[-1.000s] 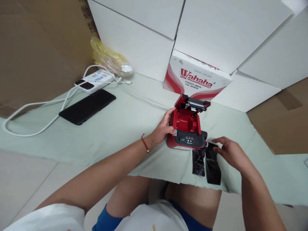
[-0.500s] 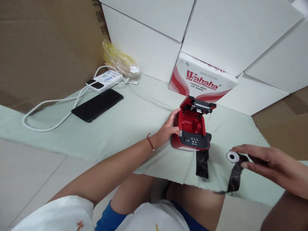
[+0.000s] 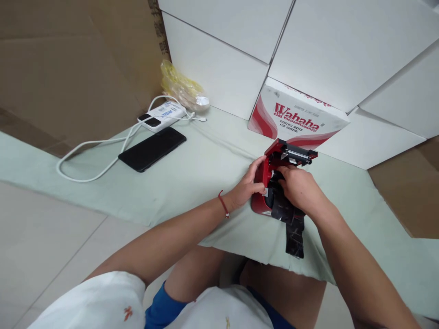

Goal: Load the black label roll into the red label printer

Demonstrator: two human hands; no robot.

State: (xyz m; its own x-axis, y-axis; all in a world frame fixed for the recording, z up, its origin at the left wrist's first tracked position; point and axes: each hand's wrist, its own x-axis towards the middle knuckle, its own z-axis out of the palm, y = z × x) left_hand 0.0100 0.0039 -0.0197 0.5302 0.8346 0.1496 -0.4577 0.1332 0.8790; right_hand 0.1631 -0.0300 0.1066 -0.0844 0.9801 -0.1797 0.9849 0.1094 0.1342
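Observation:
A small red label printer (image 3: 258,205) stands near the table's front edge with its lid (image 3: 297,154) raised. Around its left side my left hand (image 3: 247,186) is closed, thumb at the front corner and fingers farther back. Inside the open bay, my right hand (image 3: 299,186) grips a small paper roll (image 3: 274,175), mostly hidden by the fingers. From the roll a black strip (image 3: 283,208) hangs out over the printer's front. A separate black strip (image 3: 295,237) lies below it toward the table edge.
Behind the printer a red and white Wahaha carton (image 3: 295,116) leans against white boxes (image 3: 318,50). To the left lie a black phone (image 3: 152,149), a white power bank (image 3: 166,114) with a white cable (image 3: 85,142), and a yellowish plastic bag (image 3: 183,87). Brown cardboard (image 3: 75,68) walls both sides.
My right hand has carried the paper roll left from beside the printer into its open bay, the black strip trailing along. My left hand keeps its hold on the printer. The view has shifted slightly.

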